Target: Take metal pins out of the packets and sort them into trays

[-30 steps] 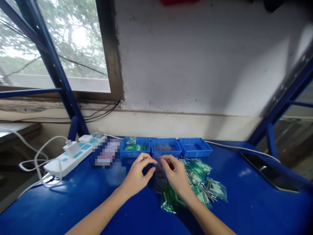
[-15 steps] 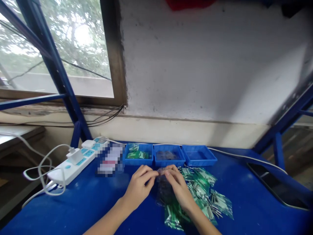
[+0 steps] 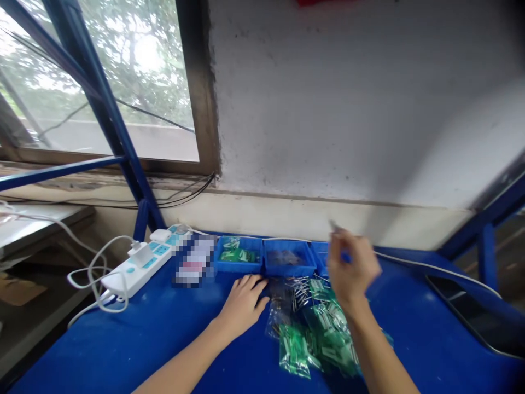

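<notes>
My left hand (image 3: 244,301) rests palm down on the blue table, fingers stretched out, beside a dark see-through plastic bag (image 3: 277,323). Raised above the right-hand tray, my right hand (image 3: 353,268) is smeared by motion. Its fingertips pinch a small greyish thing too blurred to name. Under and left of that arm lies a heap of green plastic packets (image 3: 328,323) with pale and metallic pieces inside. One green packet (image 3: 294,350) is at the front of the heap, and thin metal pins (image 3: 301,294) lie behind the bag.
Along the back stand blue trays: one with green packets (image 3: 240,268), one with dark bags (image 3: 289,270), and a third (image 3: 322,268) partly hidden by my right hand. A power strip (image 3: 123,284) with cables and a blurred-out phone-like item lie left. A dark phone (image 3: 471,314) lies right.
My hands have parted. The right has risen up and to the right with a small thing, off the dark bag; the left has flattened onto the table. The view has shifted slightly.
</notes>
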`<state>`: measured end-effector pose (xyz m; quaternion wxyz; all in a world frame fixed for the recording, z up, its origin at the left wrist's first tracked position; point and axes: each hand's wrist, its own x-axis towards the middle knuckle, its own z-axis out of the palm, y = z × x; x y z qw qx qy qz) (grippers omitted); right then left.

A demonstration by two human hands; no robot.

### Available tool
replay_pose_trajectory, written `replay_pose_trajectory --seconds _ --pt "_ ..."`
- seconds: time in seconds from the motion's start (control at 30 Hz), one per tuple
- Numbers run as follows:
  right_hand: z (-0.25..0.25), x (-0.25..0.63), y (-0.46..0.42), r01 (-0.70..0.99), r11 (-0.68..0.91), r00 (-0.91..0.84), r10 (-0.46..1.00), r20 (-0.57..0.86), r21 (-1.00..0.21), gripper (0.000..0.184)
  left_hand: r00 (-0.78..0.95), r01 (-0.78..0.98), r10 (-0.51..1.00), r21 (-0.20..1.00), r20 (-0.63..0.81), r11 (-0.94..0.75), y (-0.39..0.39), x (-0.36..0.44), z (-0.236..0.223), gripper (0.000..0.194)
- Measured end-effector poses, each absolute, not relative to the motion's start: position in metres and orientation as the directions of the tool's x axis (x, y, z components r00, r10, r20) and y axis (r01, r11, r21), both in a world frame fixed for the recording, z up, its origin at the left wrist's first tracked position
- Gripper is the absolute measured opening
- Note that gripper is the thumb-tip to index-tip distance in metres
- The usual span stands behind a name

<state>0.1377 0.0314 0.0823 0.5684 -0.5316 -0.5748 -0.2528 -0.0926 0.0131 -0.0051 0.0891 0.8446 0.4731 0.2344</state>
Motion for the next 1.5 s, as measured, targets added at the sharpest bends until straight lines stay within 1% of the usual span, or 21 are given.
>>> replay_pose_trajectory --seconds 0.03,0.07,0.1,0.13,0.17,0.27,0.43,0.53,0.63,0.73,0.8,0.87,0.93,1.0,1.07,1.13,1.23,1.3,1.4,1.47,1.5 --pt "0.073 0.135 0.035 0.919 0.300 0.085 0.483 0.872 -0.255 0.022 0.444 0.762 0.841 0.363 0.308 -0.536 0.013 -0.092 -0.005 0.030" --pt "0.063 0.131 0.037 0.927 0.315 -0.048 0.637 0.770 -0.203 0.025 0.441 0.765 0.843 0.362 0.310 -0.533 0.013 -0.090 -0.005 0.025" --pt "0.053 0.127 0.038 0.931 0.316 -0.112 0.727 0.678 -0.184 0.027 0.433 0.767 0.845 0.365 0.313 -0.528 0.012 -0.090 -0.004 0.021" --pt "0.043 0.123 0.037 0.930 0.321 -0.134 0.751 0.647 -0.181 0.026 0.426 0.770 0.848 0.367 0.313 -0.522 0.012 -0.089 -0.002 0.018" --pt "0.036 0.120 0.035 0.927 0.329 -0.153 0.769 0.620 -0.179 0.026 0.421 0.772 0.851 0.369 0.314 -0.518 0.012 -0.089 0.000 0.015" --pt "0.029 0.117 0.026 0.903 0.364 -0.135 0.745 0.653 -0.229 0.025 0.406 0.774 0.858 0.380 0.316 -0.506 0.012 -0.091 0.002 0.014" --pt "0.036 0.128 0.018 0.816 0.443 -0.069 0.713 0.698 -0.372 0.022 0.305 0.774 0.898 0.467 0.316 -0.427 0.016 -0.099 -0.001 0.030" --pt "0.033 0.125 0.016 0.783 0.455 -0.078 0.748 0.659 -0.424 0.022 0.309 0.743 0.902 0.516 0.300 -0.426 0.018 -0.099 -0.003 0.012" --pt "0.031 0.114 0.010 0.758 0.470 -0.118 0.781 0.614 -0.452 0.022 0.346 0.681 0.887 0.569 0.304 -0.461 0.018 -0.097 -0.002 0.018" --pt "0.033 0.099 0.002 0.689 0.479 -0.173 0.837 0.518 -0.544 0.023 0.309 0.606 0.888 0.650 0.340 -0.459 0.019 -0.096 0.002 0.020" --pt "0.034 0.089 -0.005 0.618 0.443 -0.186 0.885 0.427 -0.650 0.023 0.237 0.560 0.900 0.705 0.367 -0.435 0.020 -0.095 0.007 0.019" --pt "0.034 0.078 -0.011 0.487 0.336 -0.171 0.942 0.290 -0.806 0.026 0.157 0.523 0.912 0.752 0.379 -0.402 0.021 -0.093 0.012 0.016" --pt "0.033 0.068 -0.015 0.247 0.140 -0.156 0.982 0.103 -0.959 0.032 0.066 0.437 0.925 0.822 0.375 -0.365 0.020 -0.091 0.016 0.013" --pt "0.032 0.060 -0.018 -0.053 -0.070 -0.162 0.985 -0.061 -0.996 0.038 -0.018 0.314 0.918 0.874 0.397 -0.372 0.015 -0.088 0.019 0.009" --pt "0.033 0.057 -0.018 -0.290 -0.168 -0.166 0.978 -0.123 -0.942 0.036 -0.018 0.264 0.866 0.838 0.500 -0.478 0.008 -0.084 0.019 0.004" --pt "0.035 0.058 -0.017 -0.401 -0.148 -0.128 0.986 -0.104 -0.904 0.032 0.130 0.310 0.751 0.693 0.648 -0.651 -0.001 -0.082 0.019 0.013" --pt "0.037 0.065 -0.013 -0.422 -0.078 -0.037 0.997 -0.068 -0.903 0.041 0.350 0.342 0.559 0.453 0.752 -0.824 -0.008 -0.080 0.021 0.023" --pt "0.035 0.068 -0.010 -0.425 -0.066 -0.006 0.998 -0.070 -0.903 0.048 0.388 0.337 0.488 0.373 0.782 -0.864 -0.009 -0.080 0.022 0.024" --pt "0.030 0.070 -0.008 -0.437 -0.081 -0.018 0.996 -0.082 -0.896 0.046 0.387 0.295 0.442 0.345 0.809 -0.891 -0.008 -0.082 0.024 0.025" --pt "0.028 0.071 -0.007 -0.421 -0.075 -0.009 0.997 -0.078 -0.904 0.034 0.359 0.277 0.466 0.384 0.809 -0.881 -0.007 -0.084 0.026 0.025" --pt "0.028 0.073 -0.007 -0.390 -0.054 0.010 0.998 -0.063 -0.919 0.027 0.338 0.277 0.512 0.436 0.790 -0.856 -0.007 -0.084 0.028 0.023"
